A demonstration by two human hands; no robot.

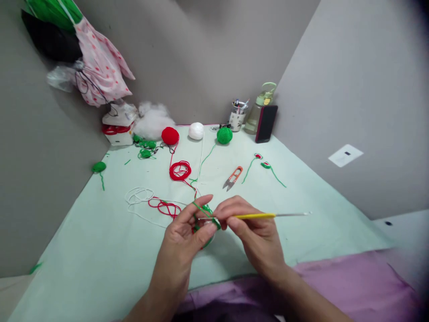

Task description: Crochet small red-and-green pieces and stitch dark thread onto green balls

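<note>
My left hand (187,232) pinches a small green crochet piece (205,213) between thumb and fingers, with green yarn looped over the index finger. My right hand (250,230) grips a yellow-handled crochet hook (264,216); its tip sits in the green piece and its metal end points right. Both hands hover over the pale green table cover (100,241) near its front edge. Green yarn runs back from the piece to a green yarn ball (224,135).
Orange thread snips (232,177) lie just beyond my hands. A red yarn ball (170,135), a white yarn ball (196,130), loose red yarn coils (180,170) and white yarn loops (139,195) lie about. A bottle (259,109), phone (266,124) and pen cup (237,116) stand in the far corner.
</note>
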